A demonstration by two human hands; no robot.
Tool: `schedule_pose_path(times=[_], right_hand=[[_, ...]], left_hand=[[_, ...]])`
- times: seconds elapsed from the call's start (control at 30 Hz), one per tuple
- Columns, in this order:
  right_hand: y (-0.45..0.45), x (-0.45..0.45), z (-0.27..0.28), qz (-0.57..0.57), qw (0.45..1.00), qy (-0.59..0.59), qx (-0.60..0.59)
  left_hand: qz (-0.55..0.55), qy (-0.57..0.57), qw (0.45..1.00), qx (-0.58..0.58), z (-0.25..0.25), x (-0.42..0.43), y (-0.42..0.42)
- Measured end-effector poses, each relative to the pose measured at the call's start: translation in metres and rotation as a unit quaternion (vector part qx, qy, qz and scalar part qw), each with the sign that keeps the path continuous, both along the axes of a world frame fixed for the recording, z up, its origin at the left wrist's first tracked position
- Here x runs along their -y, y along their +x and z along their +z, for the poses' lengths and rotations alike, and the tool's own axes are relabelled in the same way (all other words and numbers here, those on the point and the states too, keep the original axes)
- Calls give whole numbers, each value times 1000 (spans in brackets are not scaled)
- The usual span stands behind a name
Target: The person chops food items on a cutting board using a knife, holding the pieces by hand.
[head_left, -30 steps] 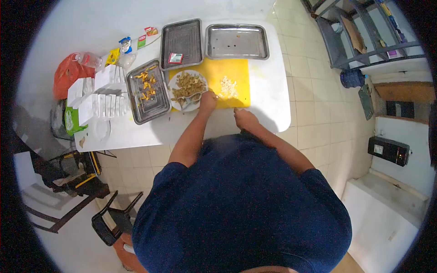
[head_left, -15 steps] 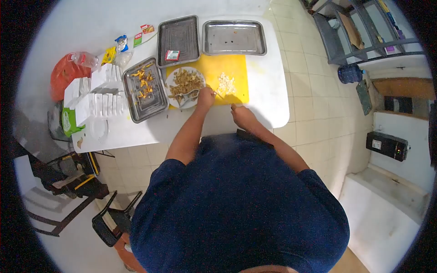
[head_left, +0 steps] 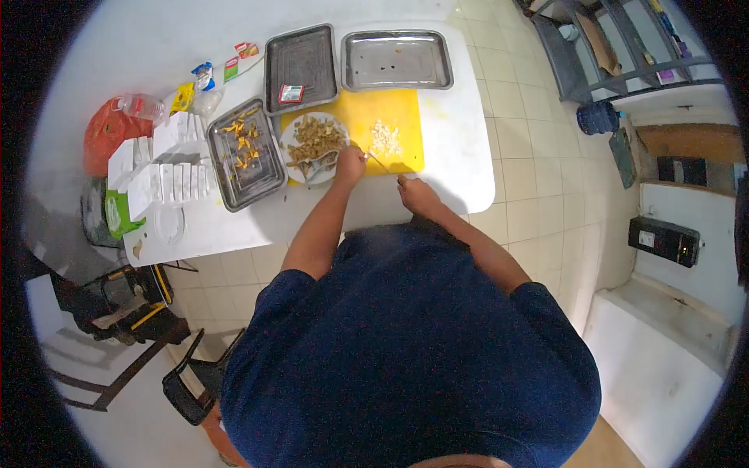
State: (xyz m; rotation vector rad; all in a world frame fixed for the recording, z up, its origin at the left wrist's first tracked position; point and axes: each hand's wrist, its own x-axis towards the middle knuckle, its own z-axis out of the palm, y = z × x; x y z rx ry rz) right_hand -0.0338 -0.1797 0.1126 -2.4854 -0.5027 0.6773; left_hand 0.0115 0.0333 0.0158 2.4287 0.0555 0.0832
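My right hand (head_left: 421, 196) is closed round the handle of a knife (head_left: 378, 161) at the table's front edge. The thin blade slants up and left over a yellow cutting board (head_left: 407, 117), its tip close to my left fingers. My left hand (head_left: 351, 164) is closed at the right rim of a white plate (head_left: 287, 156); whatever its fingers hold is too small to make out. Brown chopped pieces (head_left: 316, 136) heap the plate, and a shiny metal utensil (head_left: 318, 165) lies among them, its end near my left hand. Pale chopped pieces (head_left: 385, 138) lie on the board.
A metal tray with orange-yellow strips (head_left: 246, 148) stands left of the plate. Behind are a dark tray (head_left: 300, 62) holding a red packet (head_left: 291, 93) and a shiny tray (head_left: 398, 58). White boxes (head_left: 175, 179), packets and a red bag (head_left: 113, 136) fill the table's left end.
The view has shifted slightly. My right hand has moved a little up, and the knife blade shows more clearly between the hands. My left hand stays beside the plate.
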Motion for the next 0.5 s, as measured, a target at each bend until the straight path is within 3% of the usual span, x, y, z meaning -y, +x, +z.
schedule_pose_path(times=[0.27, 0.5], right_hand=[[0, 0, -5, 11, 1000, -1, 6], [1, -4, 19, 0, 1000, -4, -14]], left_hand=[[-16, -22, 998, -48, 13, -1, 0], [-6, -29, 1000, 2, 0, -1, 0]])
